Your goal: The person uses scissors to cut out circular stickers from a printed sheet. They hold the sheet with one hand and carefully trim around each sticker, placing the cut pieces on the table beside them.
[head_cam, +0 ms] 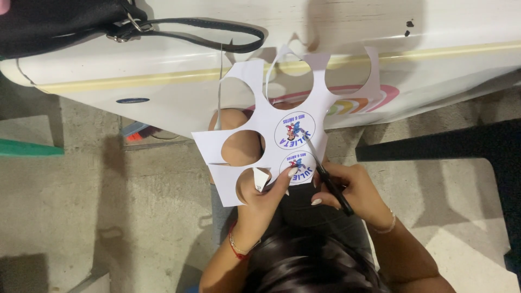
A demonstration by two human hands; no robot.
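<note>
My left hand pinches the near edge of a white paper sheet, thumb on top beside the lower printed circle. The sheet has several round holes cut out of it and two round printed stickers left, one above the other. My right hand grips black-handled scissors; the blades point up and left into the paper, between the two printed circles.
A white table with a pale yellow stripe runs across the top. A black bag with a strap lies on it. A rainbow drawing shows behind the sheet. Concrete floor lies below, and a dark seat edge at right.
</note>
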